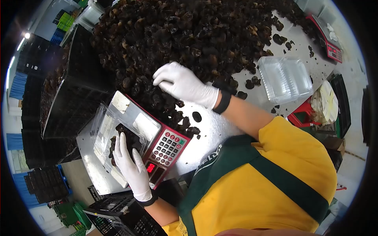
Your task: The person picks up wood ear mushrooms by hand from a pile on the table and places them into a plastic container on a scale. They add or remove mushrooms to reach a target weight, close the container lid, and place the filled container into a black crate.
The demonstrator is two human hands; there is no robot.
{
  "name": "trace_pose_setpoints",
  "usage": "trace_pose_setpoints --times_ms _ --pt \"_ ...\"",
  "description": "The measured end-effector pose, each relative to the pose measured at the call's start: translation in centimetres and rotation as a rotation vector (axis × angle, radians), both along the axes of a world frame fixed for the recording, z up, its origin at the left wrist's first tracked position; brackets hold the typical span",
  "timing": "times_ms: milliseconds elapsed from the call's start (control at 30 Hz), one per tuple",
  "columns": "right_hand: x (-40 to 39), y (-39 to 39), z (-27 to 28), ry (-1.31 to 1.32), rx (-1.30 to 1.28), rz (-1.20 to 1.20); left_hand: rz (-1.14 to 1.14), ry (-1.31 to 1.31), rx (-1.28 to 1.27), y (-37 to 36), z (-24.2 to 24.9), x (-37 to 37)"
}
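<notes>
Weighing step, by the look of it. Left hand (132,165), lower left, fingers flat and open on mushrooms in clear tray (103,129) atop scale (157,147). Right hand (183,83), centre, curled loosely into mushroom pile (189,35) on tabletop (220,126); grip unclear. Next move likely calls for checking the readout.

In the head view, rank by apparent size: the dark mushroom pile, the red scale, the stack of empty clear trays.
1. Dark mushroom pile, by far largest.
2. Red scale and stack of empty clear trays: alike; fisheye distortion prevents ranking.
</notes>
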State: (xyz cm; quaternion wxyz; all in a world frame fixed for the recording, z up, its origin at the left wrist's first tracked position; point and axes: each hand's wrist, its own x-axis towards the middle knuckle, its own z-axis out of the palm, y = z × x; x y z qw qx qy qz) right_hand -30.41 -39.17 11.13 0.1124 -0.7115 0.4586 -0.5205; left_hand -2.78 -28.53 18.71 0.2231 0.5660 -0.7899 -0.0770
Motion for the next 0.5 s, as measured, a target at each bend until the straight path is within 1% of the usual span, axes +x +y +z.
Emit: trace_pose_setpoints --times_ms 33,100,167,200,233,300,333,367,400,433,500 --pt "-1.2 -0.1 -0.7 0.045 0.153 -0.029 -0.01 -0.03 -0.009 0.0 0.0 -0.1" --pt "-1.5 0.1 -1.6 0.199 0.198 0.072 -0.001 -0.039 0.0 0.1 0.0 -0.3" --pt "0.4 1.1 -1.7 0.381 0.242 0.203 0.009 -0.026 0.003 0.2 -0.1 -0.5" --pt "1.4 1.4 -2.1 0.464 0.216 0.259 0.009 -0.037 0.008 0.3 0.0 -0.7" --pt "2.6 1.4 -3.5 0.48 0.141 0.219 0.009 -0.003 0.011 0.4 0.1 -1.0" --pt "3.5 0.2 -4.3 0.554 0.231 0.152 0.007 0.026 0.011 0.7 0.1 -1.7" --pt "3.3 0.0 -4.7 0.546 0.23 0.15 0.068 0.021 -0.056 1.1 0.2 -2.2" --pt "2.9 -0.1 -4.7 0.468 0.266 0.123 0.129 0.017 -0.125 1.2 0.4 -2.4" --pt "2.5 -0.1 -4.8 0.392 0.303 0.099 0.141 -0.061 -0.178 1.5 0.6 -2.1" --pt "1.5 0.1 -5.3 0.312 0.266 0.066 0.142 -0.064 -0.174 2.1 0.5 -1.8" --pt "-0.9 0.7 -5.7 0.141 0.29 0.07 0.231 0.311 -0.178 3.1 -0.2 -1.3"
